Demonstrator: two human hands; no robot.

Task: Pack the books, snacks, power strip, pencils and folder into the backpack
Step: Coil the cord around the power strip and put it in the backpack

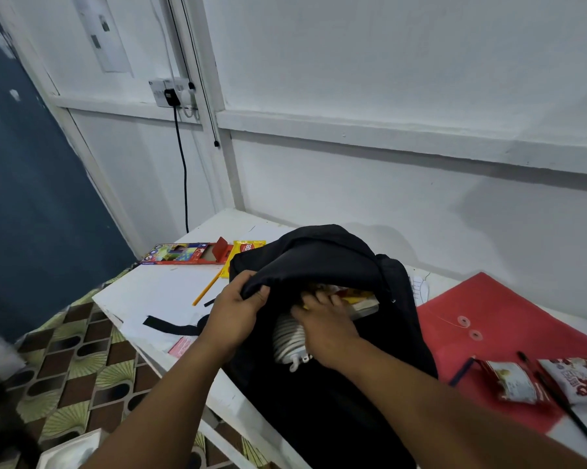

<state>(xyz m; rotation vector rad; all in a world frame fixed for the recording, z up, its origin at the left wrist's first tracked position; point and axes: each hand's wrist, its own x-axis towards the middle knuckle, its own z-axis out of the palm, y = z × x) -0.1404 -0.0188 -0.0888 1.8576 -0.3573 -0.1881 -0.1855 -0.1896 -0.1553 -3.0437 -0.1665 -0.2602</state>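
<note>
Now the left hand (238, 309) is pinching the backpack (322, 265) flap up on the desk (163, 292), while the right hand (329, 328), fingers curled, is reaching inside beside the coiled white power strip (288, 336); its grip is unclear.

backpack (319, 384) on table (156, 292), folder (508, 319) right

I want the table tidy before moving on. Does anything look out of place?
The coloured pencil box lies with its end flap open, and one yellow pencil lies loose on the white table beside the backpack.
</note>
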